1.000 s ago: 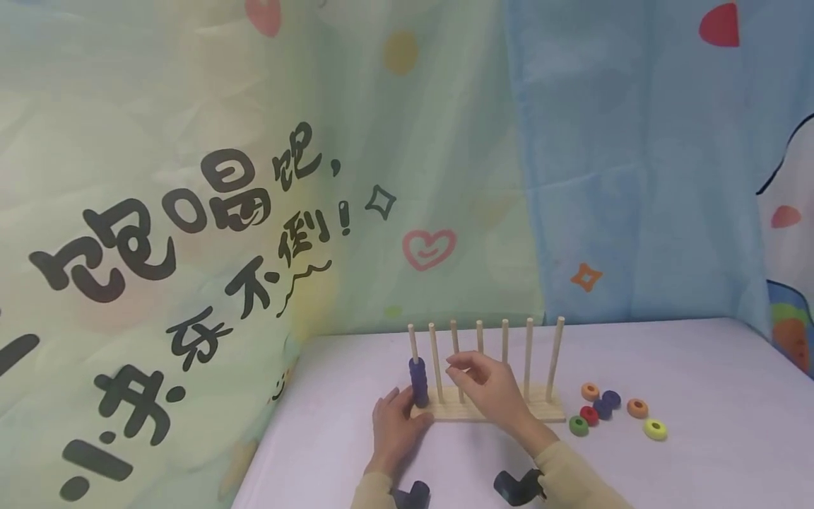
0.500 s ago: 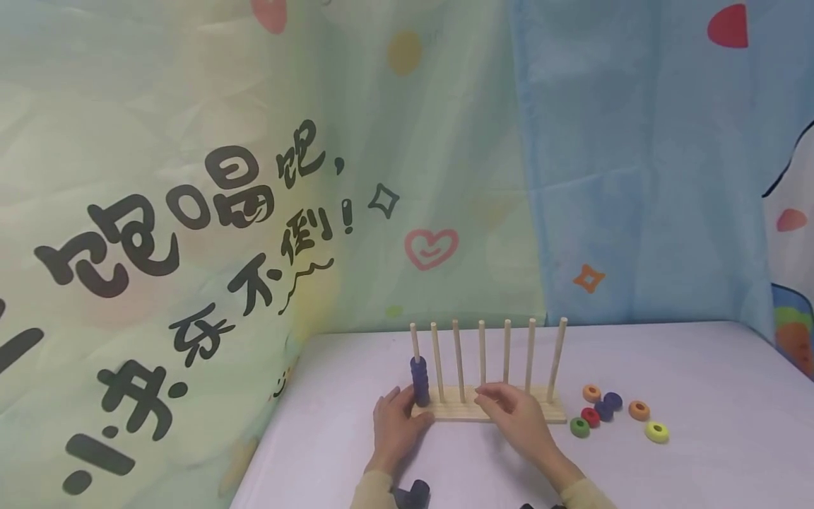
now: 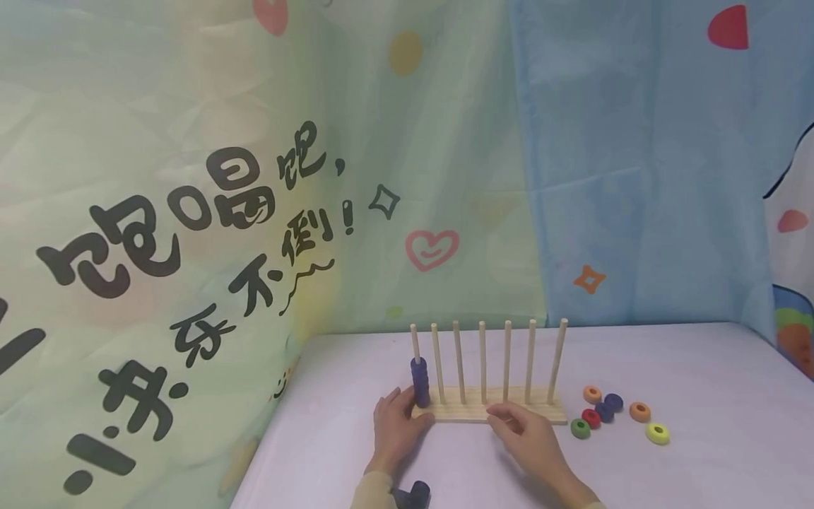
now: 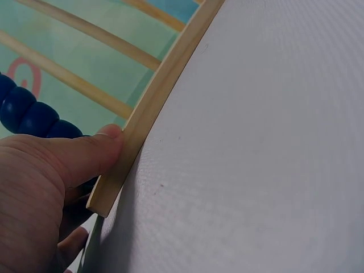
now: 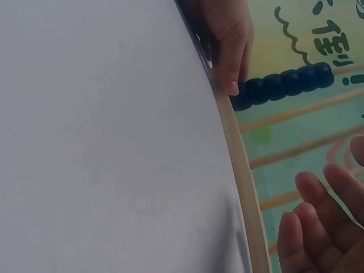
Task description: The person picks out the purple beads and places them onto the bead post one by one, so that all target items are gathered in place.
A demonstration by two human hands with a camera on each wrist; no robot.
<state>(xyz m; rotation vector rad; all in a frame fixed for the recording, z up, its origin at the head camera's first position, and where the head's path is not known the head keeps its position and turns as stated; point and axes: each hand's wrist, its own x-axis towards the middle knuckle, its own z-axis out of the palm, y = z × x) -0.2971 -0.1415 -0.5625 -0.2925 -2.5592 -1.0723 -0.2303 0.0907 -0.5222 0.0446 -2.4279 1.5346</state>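
A wooden peg rack (image 3: 468,410) stands on the table, with several upright pegs along its base. Dark blue beads (image 3: 420,382) are stacked on its leftmost peg. My left hand (image 3: 398,428) holds the left end of the base; in the left wrist view the thumb (image 4: 94,153) lies on the base edge beside the blue beads (image 4: 37,116), and its other fingers are partly hidden behind. My right hand (image 3: 528,438) hovers at the front of the base, right of the middle, holding nothing. In the right wrist view its fingers (image 5: 315,227) are loosely bent and apart.
Loose ring beads lie right of the rack: orange (image 3: 639,411), yellow (image 3: 658,433), green (image 3: 580,428), red (image 3: 591,418) and dark blue (image 3: 613,402). The white table (image 3: 718,382) ends at a printed curtain (image 3: 445,177) behind and to the left.
My right hand has come down from in front of the middle pegs and drawn back to the right, towards the front of the base. The left hand has kept its place on the rack.
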